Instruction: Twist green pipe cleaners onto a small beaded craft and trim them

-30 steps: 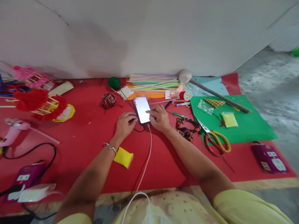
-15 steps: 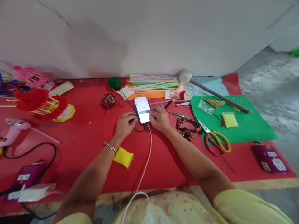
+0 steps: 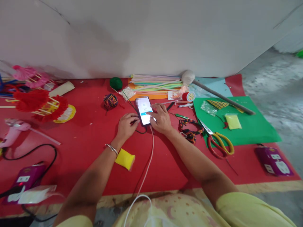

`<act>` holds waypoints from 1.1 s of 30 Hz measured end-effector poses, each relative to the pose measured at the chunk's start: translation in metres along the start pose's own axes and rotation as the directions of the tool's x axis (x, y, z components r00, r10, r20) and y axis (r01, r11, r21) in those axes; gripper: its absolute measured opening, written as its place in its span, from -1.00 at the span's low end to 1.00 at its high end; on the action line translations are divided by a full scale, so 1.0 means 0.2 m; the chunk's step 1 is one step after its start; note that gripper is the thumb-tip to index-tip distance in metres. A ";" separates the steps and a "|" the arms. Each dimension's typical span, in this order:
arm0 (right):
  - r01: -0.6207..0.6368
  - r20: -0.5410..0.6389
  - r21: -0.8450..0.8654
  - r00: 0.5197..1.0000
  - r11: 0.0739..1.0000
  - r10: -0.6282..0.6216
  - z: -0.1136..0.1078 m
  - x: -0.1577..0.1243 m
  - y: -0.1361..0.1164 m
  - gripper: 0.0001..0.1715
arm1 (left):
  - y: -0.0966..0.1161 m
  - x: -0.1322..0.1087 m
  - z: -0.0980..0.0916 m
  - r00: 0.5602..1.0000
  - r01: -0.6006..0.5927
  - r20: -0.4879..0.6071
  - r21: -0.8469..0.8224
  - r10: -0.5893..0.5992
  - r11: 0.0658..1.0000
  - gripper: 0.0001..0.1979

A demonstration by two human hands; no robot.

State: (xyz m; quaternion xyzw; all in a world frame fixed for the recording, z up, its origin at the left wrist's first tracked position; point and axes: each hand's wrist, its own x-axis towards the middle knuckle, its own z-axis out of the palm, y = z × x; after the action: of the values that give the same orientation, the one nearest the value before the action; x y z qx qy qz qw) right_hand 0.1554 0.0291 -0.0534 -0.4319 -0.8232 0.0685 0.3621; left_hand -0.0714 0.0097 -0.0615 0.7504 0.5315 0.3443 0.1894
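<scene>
A lit smartphone lies on the red sheet with a white cable plugged into its lower end. My right hand is over the phone's right side, fingers apart, the index fingertip at a blue button on the screen. Beside the phone's lower left edge rests my left hand, its fingers bent and closed together; whatever they may hold is hidden. A thin dark cord passes by its fingertips. Just below the left wrist sits a small yellow packet.
Behind the phone are yarn balls, coloured sticks and a red ribbon spool. To the right lie braided cords, scissors, a mallet and a purple power box. A pink glue gun is at left.
My right hand has shifted slightly, its index finger reaching further left across the phone screen with the fingers more spread. The left hand and phone look unmoved.
</scene>
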 end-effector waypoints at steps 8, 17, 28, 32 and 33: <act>-0.034 -0.129 0.060 0.991 0.998 0.042 0.01 0.00 0.03 -0.57 | -0.02 0.00 0.01 1.000 -0.004 -0.010 -0.010 0.004 1.000 -0.89; 0.026 -0.201 0.074 0.980 0.997 -0.010 0.05 0.07 0.12 -0.58 | -0.01 0.00 0.01 1.000 -0.010 -0.023 0.004 0.010 1.000 -0.90; 0.075 -0.153 0.101 0.986 0.992 -0.059 0.07 0.19 0.18 -0.58 | -0.01 0.01 0.00 0.999 0.033 0.022 0.039 -0.034 0.999 -0.88; 0.039 -0.141 0.085 0.990 0.996 -0.027 0.08 0.17 0.18 -0.58 | -0.01 0.01 0.00 0.999 0.039 0.020 0.031 -0.040 0.999 -0.89; 0.016 -0.155 0.075 0.988 0.997 -0.004 0.08 0.17 0.18 -0.58 | -0.01 0.01 0.00 0.999 0.038 0.020 0.029 -0.039 0.999 -0.89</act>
State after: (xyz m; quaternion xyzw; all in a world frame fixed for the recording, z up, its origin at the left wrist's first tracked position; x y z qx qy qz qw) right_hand 0.1564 0.0812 -0.0625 -0.4178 -0.7916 0.0642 0.4414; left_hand -0.0718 0.0115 -0.0619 0.7462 0.5487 0.3252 0.1905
